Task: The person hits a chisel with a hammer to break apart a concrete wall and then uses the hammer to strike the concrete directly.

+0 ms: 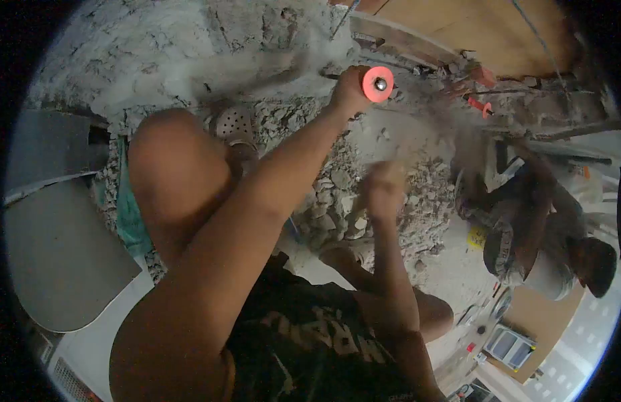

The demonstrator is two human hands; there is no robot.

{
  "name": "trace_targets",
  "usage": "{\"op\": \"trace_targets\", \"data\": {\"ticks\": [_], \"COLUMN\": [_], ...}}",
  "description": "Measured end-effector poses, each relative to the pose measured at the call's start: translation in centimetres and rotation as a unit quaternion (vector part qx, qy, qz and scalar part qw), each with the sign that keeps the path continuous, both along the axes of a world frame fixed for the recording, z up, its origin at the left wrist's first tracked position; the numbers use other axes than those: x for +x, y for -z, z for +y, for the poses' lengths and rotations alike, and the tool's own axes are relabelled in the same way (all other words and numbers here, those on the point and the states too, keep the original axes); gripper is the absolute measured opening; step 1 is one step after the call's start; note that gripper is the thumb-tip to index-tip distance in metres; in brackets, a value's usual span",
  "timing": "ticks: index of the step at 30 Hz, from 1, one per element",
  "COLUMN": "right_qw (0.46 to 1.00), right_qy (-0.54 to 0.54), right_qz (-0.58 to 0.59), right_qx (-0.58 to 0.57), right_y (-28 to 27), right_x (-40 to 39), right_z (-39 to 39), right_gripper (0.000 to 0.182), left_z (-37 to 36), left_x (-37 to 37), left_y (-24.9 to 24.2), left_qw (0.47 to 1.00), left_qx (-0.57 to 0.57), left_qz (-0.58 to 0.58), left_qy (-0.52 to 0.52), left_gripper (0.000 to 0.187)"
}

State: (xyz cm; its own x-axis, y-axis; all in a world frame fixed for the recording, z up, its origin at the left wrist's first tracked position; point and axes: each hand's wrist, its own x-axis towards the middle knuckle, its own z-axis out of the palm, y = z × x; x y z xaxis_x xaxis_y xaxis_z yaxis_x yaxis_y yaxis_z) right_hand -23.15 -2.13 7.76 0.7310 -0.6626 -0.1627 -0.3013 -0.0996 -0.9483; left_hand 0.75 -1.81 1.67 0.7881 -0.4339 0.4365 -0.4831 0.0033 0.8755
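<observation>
My left hand point(350, 92) is closed around a chisel point(380, 84) with a round pink-red hand guard, its metal struck end facing me. Beyond it is the rough grey wall base; the chisel's tip is hidden from here. Lower and to the right, my right hand point(382, 191) is a fist, smeared by motion. A blurred, pale handle, seemingly a hammer's point(398, 171), sticks out of it; the head cannot be made out. Broken rubble point(337, 177) lies on the ground beneath both hands.
At the right a co-worker point(538, 208) crouches by the wall, near a second red-guarded chisel point(481, 106). A grey panel point(62, 254) stands at the left. My shoe point(234, 125) rests at the rubble's edge. A wooden board point(471, 33) is at the top.
</observation>
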Motion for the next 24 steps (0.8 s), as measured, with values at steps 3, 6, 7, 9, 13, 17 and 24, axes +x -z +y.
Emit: {"op": "trace_targets", "data": {"ticks": [3,6,7,9,13,17,24], "right_qw": [0.991,0.995,0.994,0.976,0.902,0.886,0.994], "right_qy": [-0.019,0.047,0.087,0.12,0.157,0.032,-0.028], "right_qz": [0.12,0.058,-0.035,-0.151,-0.365,-0.383,0.097], "right_qx": [-0.057,-0.06,-0.051,-0.105,-0.171,0.26,-0.051], "right_y": [1.2,-2.4,-4.3,-9.4,-22.3,-14.0,-0.1], "right_x": [0.5,-1.9,-1.7,-1.7,-2.2,-3.6,-2.7], "right_z": [-0.3,0.3,0.3,-1.0,-2.0,-3.7,0.5], "right_gripper": [0.018,0.018,0.02,0.021,0.022,0.024,0.022], "left_z": [0.5,-0.4,-0.5,-0.4,-0.7,0.0,-0.6], "left_x": [1.3,0.7,0.4,0.3,0.5,0.2,-1.2], "left_y": [-0.7,0.2,0.8,1.4,1.7,0.9,2.7], "left_qw": [0.993,0.999,0.999,0.997,0.998,0.998,0.987], "left_qx": [-0.016,0.023,0.024,0.025,-0.024,-0.014,0.015], "left_qz": [-0.063,-0.009,-0.024,-0.051,-0.044,-0.037,0.14], "left_qy": [0.096,-0.036,-0.041,-0.058,-0.044,-0.038,0.08], "left_gripper": [0.027,0.03,0.028,0.026,0.023,0.023,0.04]}}
